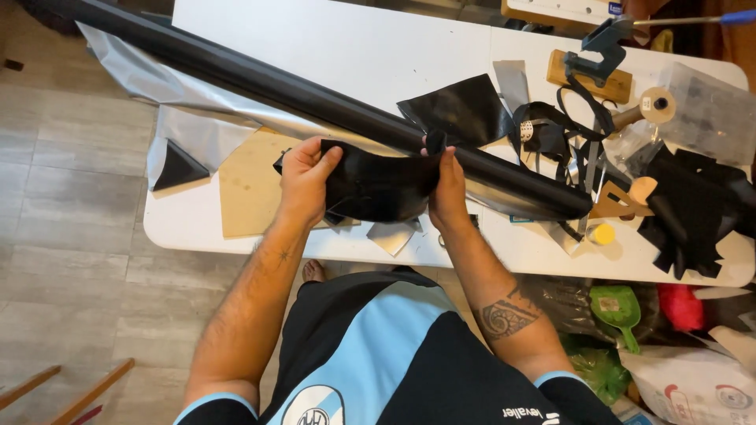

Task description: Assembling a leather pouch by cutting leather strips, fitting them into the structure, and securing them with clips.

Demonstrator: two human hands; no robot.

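Above the white table [189, 224], the left hand [303, 181] has its fingers closed on the left end of a curved piece of black leather-like sheet [378, 187]. The right hand [446, 193] pinches the sheet's right end. Just behind lies a long black roll [315, 98], with black scraps [693, 208] at far right.

A white table [354, 47] carries a black roll [315, 98] and black scraps [693, 208].

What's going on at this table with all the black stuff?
A person stands at a white table, holding a piece of black material in both hands: the left hand grips one end, the right hand the other. Just behind it lies a long black roll. Black scraps, straps and small tools are scattered to the right.
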